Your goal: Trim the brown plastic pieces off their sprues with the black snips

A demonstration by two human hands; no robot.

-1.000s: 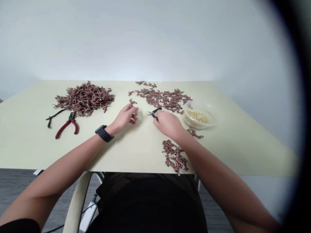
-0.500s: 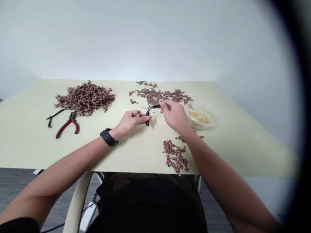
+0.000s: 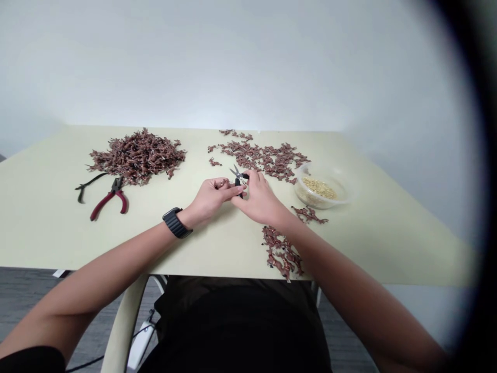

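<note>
In front of me, my left hand (image 3: 209, 198) is closed, with a small brown animal figurine (image 3: 222, 184) partly showing in its curled fingers. Its thumb and fingertips reach the black handle of small pliers (image 3: 238, 176), whose silver jaws point up and away, slightly parted. My right hand (image 3: 261, 199) wraps round the same handles from the right. How firmly each hand holds the pliers is partly hidden. Beyond both hands lies a spread of similar brown figurines (image 3: 267, 156). Under my right forearm is a smaller group of figurines (image 3: 280, 251).
A large heap of brown figurines (image 3: 140, 155) sits at the left, with red-handled pliers (image 3: 112, 197) and a dark thin tool (image 3: 87, 186) before it. On the right, a clear plastic bowl (image 3: 341, 199) holds small gold pieces (image 3: 319, 187). A few figurines (image 3: 309, 214) lie below it.
My right hand has come left and closed round the pliers' handles, which are nearer together than before. My left hand stays almost in place.
</note>
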